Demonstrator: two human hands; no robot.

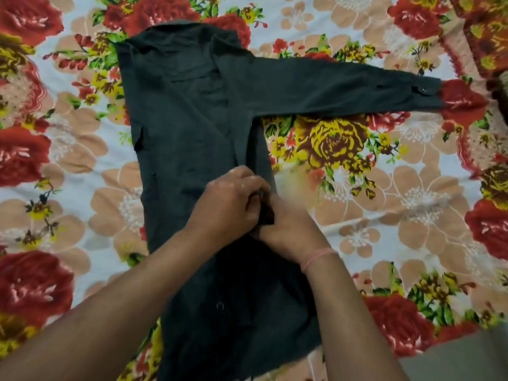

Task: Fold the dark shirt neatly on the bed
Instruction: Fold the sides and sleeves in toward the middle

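Observation:
The dark shirt lies flat on the flowered bedsheet, collar at the far end and hem toward me. Its right sleeve stretches straight out to the right, cuff near a red rose. The left side looks folded inward along the body. Both hands meet over the shirt's front placket at mid-length. My left hand pinches the fabric edge from the left. My right hand, with a pink band on the wrist, grips the same dark fold from the right. A button shows lower on the front.
The sheet with red, yellow and peach flowers covers the whole bed around the shirt. A patterned orange-red cloth lies at the far right corner. A grey strip, perhaps the floor, shows at the bottom right.

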